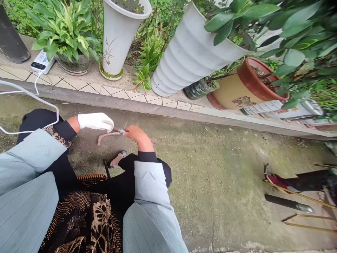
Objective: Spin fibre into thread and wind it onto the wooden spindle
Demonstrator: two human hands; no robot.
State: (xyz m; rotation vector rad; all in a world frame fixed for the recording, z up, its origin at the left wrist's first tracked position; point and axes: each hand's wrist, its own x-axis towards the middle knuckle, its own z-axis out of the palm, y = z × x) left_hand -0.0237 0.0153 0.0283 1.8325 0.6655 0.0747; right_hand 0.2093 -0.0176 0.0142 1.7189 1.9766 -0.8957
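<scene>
A brown forked stick (103, 136) is between my two hands, low above the concrete ground. My right hand (137, 133) is bare and wrapped round its handle; one end of the stick pokes out past the wrist. Silvery material, perhaps wire or tape, is wound round the stick beside my right fingers. My left hand (95, 121) wears a white glove. Its fingertips are pinched together at the upper prong, and the glove hides exactly what lies between them. The lower prong bends down and to the left, below the glove.
Along a tiled ledge (118, 92) stand a white pot with a drawn plant (112, 42), a tall ribbed pot (189, 49) and a brown-rimmed pot (234, 89). A white device (43, 62) trails a white cable (54, 107) on the left. At right, another person's shoe (280, 182) is near a dark tube (286, 202).
</scene>
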